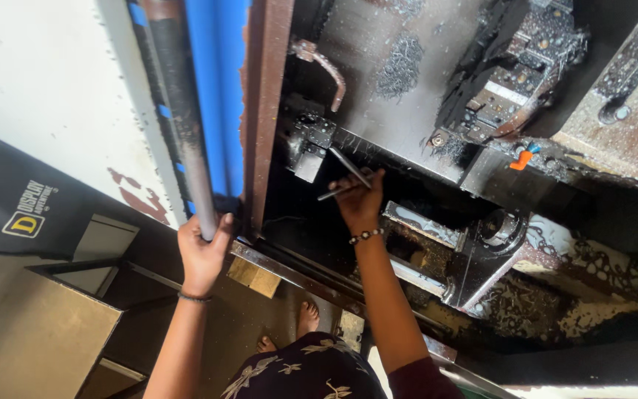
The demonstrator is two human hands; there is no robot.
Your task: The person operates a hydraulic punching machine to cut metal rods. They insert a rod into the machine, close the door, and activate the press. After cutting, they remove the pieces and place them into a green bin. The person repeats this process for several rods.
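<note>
My left hand (203,251) grips the lower end of a long grey metal handle bar (183,125) on the machine's sliding door. My right hand (358,201) reaches inside the machine and holds thin metal rods (348,174), two of them crossing above my fingers. A beaded bracelet sits on my right wrist, a dark band on my left. The rods' tips lie close to a small metal block (309,144) inside the enclosure.
The machine interior holds a dark tool turret (507,74), metal shavings (400,63), an orange nozzle (523,159) and a chuck housing (496,229). A blue and white door panel (219,96) stands left. Below are brown steps (31,332) and my bare feet (306,319).
</note>
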